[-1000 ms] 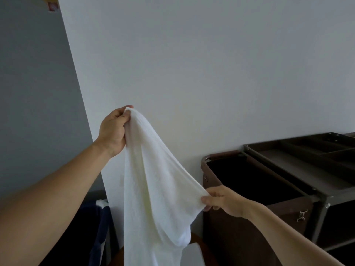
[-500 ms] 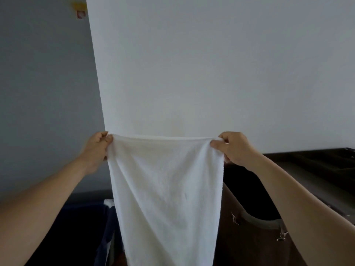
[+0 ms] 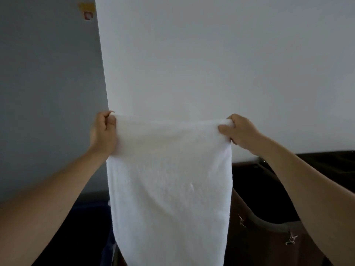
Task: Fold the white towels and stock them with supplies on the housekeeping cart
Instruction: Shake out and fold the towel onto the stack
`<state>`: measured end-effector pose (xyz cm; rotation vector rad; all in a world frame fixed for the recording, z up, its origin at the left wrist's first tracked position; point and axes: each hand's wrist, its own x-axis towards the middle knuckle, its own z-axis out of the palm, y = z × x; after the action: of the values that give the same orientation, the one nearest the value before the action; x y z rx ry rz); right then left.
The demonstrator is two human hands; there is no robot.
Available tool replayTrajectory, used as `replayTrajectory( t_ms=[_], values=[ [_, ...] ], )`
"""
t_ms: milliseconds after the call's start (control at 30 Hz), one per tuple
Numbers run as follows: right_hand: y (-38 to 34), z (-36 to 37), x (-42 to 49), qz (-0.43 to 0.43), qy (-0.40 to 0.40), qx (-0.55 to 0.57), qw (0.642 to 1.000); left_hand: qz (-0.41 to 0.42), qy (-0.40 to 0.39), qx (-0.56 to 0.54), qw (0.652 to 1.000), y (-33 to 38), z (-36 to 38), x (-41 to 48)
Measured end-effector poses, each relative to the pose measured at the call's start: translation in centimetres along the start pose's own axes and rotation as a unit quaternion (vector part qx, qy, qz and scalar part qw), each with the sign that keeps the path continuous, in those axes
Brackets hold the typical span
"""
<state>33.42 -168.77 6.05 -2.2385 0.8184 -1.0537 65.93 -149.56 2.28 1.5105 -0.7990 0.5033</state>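
Since half a second ago, both hands have drawn the towel's top edge slightly wider and tauter; a second ago it hung bunched from the left alone. Head view: left hand and right hand, mid-frame, each pinch a top corner; the towel hangs flat at centre, its lower end out of frame. Cart stands at lower right. To fold well, likely keep corners level, then bring them together edge to edge.
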Motion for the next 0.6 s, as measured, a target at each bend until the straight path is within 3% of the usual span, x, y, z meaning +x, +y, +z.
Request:
replayTrajectory(
  t_ms=[67,167,333,467,600],
  values=[
    [0.6,-0.2,0.2,-0.009,0.033,-0.017,0.999,0.007,-0.015,0.010,1.000,-0.8,0.6,-0.8],
    [0.6,-0.1,0.0,-0.012,0.095,0.076,0.993,-0.008,0.002,-0.028,1.000,-0.6,1.4,-0.7],
    [3.1,0.3,-1.3,0.025,0.018,0.067,0.997,-0.033,-0.017,-0.045,0.998,-1.5,2.1,-2.5],
    [4.7,-0.8,-2.9,0.024,-0.094,0.120,0.988,-0.106,0.001,-0.133,0.985,-1.7,2.2,-3.7],
    [5.2,-1.9,-3.5,0.023,-0.182,0.097,0.978,-0.080,-0.048,-0.194,0.977,-0.8,1.8,-4.7]
  ],
)
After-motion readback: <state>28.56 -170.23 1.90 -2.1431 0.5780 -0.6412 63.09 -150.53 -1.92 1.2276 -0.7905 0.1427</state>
